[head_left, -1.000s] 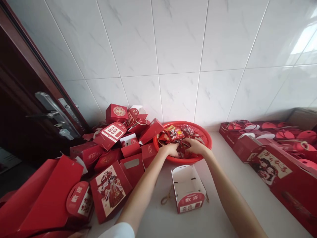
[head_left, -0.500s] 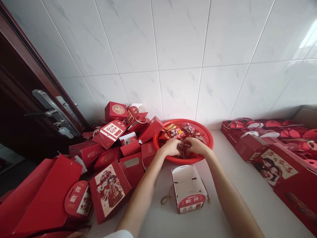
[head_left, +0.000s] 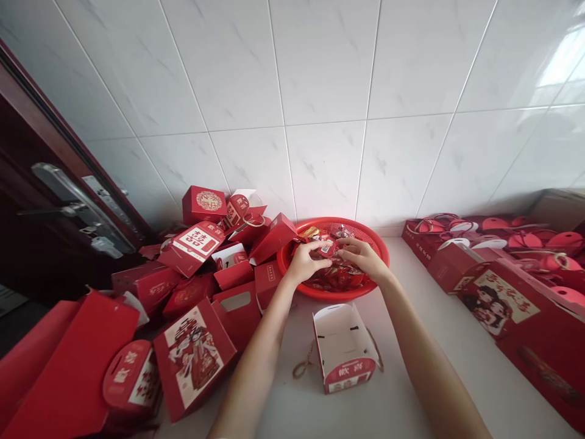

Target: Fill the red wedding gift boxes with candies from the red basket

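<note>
the left hand [head_left: 308,262] is pinched shut on a small red snack packet [head_left: 328,248], and the right hand [head_left: 363,257] is held half curled just beside it, can't really tell if it's gripping. more packets [head_left: 338,280] are piled in a red plastic basket [head_left: 384,250] on the counter [head_left: 292,414], with an open red-and-white gift box [head_left: 342,347] just in front and red gift bags [head_left: 194,360] heaped to the left.
</note>
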Tool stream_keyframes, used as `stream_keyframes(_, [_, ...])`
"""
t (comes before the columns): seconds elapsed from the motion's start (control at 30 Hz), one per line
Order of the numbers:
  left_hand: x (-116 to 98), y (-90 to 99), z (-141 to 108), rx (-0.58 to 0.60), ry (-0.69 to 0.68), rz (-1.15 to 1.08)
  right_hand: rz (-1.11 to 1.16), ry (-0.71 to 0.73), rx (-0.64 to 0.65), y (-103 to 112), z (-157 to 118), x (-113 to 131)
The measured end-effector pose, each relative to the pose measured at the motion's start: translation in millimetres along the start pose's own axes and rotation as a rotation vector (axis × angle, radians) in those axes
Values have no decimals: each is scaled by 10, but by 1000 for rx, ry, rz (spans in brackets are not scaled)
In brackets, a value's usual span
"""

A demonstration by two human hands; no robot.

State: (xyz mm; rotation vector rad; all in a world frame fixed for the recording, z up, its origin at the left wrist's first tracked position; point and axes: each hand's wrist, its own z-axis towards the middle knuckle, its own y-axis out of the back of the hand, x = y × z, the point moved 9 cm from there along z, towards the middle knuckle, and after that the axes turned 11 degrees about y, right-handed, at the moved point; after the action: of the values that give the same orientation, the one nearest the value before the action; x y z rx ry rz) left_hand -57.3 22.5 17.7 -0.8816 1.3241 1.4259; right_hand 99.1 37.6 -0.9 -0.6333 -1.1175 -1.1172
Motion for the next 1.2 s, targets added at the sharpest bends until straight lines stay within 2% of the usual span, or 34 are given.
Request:
stream_keyframes(0.13, [0,-6,-5,25,-25,-79,125,-38,14,-44,-28,43])
stream_keyframes(0.4, [25,-22,-12,32,21,-90,271,-5,-189,130,-23,68])
stream_keyframes(0.67, [-46,4,-28,-8,-21,0,366,-83,-249,151,-40,32])
stream_keyframes(0.8, [5,-11,-4,15,-3,-43,361,-56,-296,203,-35,22])
stream_keyframes(0.97, [104,-60,9,71,84,-82,270,32,-390,345,-38,36])
stream_keyframes(1.03, [101,-60,10,66,80,-86,268,63,-376,342,-39,84])
stream_keyframes(1.2, [50,-35,11,32,29,-93,308,99,-231,190,-33,202])
